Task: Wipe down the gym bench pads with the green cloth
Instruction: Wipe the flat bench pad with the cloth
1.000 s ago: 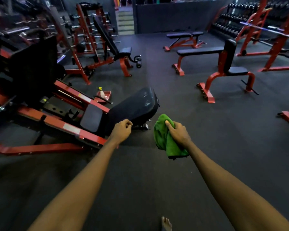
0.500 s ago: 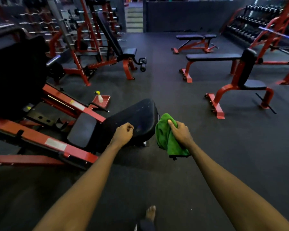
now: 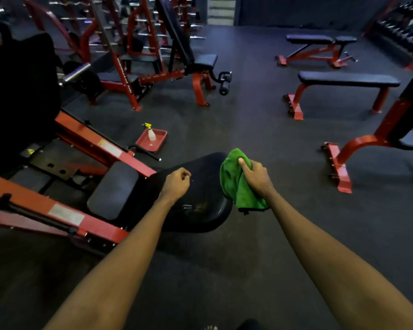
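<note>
Grip, right: the right hand (image 3: pixel 256 178) is clamped on the bunched bright-green soft cloth (image 3: pixel 231 177), thumb pressed along its upper fold, fingers wrapped behind.
Grip, left: the left hand (image 3: pixel 175 184) is curled into a loose fist with nothing in it, hanging over the pad.
Cloth, place: in the air just beside the far right edge of the large rounded black vinyl bench pad (image 3: pixel 200 210); whether it touches that edge cannot be told.
Cloth, handling: likely light, limp and easy to crush. It should slide freely over smooth vinyl and drape when let loose.
Cloth, hold: best kept wadded in the palm, with a flat face pressed down for wiping.
Pad: glints near its near edge suggest wetness or sheen, and no wiping contact is made yet.
Nearby: a smaller black seat pad (image 3: pixel 113 190) lies left of it on the red steel frame (image 3: pixel 57 210).
Farther: a clear spray bottle (image 3: pixel 151 134) stands in a red tray (image 3: pixel 160 144) on the dark rubber floor (image 3: pixel 248 129).
</note>
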The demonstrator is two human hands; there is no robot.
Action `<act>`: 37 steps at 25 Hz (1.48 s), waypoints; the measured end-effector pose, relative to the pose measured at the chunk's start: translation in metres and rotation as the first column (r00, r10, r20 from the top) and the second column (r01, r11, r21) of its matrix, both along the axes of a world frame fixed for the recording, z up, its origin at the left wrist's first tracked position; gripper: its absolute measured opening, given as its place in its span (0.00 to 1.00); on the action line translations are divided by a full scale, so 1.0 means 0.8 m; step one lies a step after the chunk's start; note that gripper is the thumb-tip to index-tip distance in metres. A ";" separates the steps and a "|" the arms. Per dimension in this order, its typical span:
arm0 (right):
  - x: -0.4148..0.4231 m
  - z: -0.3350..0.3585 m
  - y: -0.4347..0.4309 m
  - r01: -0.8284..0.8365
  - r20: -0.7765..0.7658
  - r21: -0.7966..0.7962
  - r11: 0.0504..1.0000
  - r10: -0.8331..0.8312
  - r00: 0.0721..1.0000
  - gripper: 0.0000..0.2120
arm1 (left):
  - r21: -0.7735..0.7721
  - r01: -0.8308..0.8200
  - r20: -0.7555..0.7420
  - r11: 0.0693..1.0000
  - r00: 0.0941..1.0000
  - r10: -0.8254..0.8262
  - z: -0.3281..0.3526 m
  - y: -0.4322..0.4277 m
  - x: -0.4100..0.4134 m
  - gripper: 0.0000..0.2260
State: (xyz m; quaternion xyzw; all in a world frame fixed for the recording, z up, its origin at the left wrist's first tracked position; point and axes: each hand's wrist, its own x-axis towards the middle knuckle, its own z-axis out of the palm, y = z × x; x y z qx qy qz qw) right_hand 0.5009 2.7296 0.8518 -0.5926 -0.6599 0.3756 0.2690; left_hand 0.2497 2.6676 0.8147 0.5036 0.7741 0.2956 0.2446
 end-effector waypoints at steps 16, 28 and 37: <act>-0.105 -0.071 0.381 -0.520 0.017 -0.087 0.850 0.523 0.852 0.22 | -0.144 -0.502 -0.007 0.853 0.862 0.507 -0.076 0.215 -0.023 0.09; -0.335 -0.118 0.516 -0.845 0.116 -0.166 0.508 0.861 0.495 0.22 | -0.202 -0.829 0.067 0.521 0.519 0.852 -0.127 0.288 -0.113 0.10; -0.433 -0.195 0.492 -0.965 0.091 -0.262 0.017 0.996 -0.007 0.25 | -0.303 -0.952 -0.057 0.028 0.047 0.997 -0.173 0.255 -0.033 0.09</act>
